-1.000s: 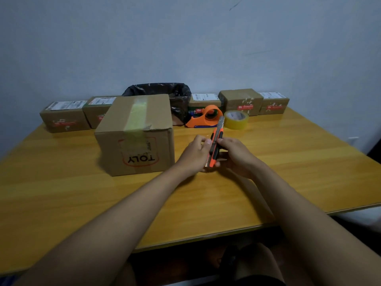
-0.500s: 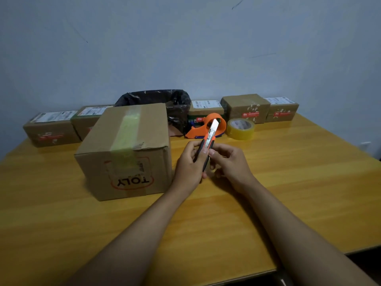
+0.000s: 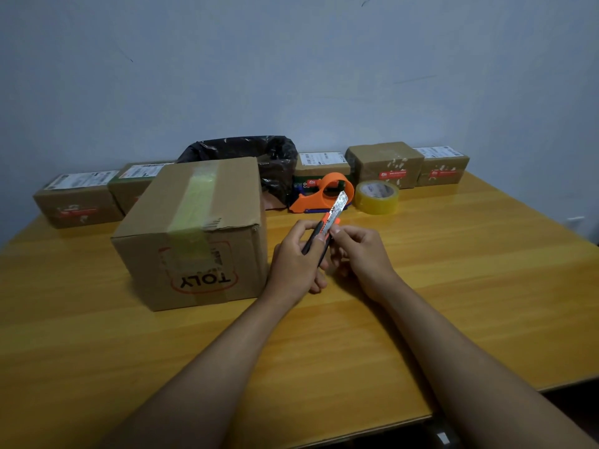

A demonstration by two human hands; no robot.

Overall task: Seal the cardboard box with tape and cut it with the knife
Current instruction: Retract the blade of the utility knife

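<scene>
left hand [image 3: 296, 257]: grip closed around the utility knife [image 3: 325, 229] handle, just right of the cardboard box [image 3: 194, 231]
right hand [image 3: 359, 254]: fingertips pinched on the knife body near the slider
utility knife: orange/black, blade out, tip pointing up and away, held above the worktop [image 3: 453, 286]
cardboard box: on the worktop left of the hands, "TOLY" print upside down on the near face, tape strip [image 3: 196, 202] running over the top and down that face
tape dispenser [image 3: 321, 197]: orange, behind the knife
tape roll [image 3: 377, 197]: clear-yellow, flat, just right of the dispenser
small parcels [image 3: 385, 163]: row along the far edge by the wall
black bag [image 3: 259, 157]: behind the box
</scene>
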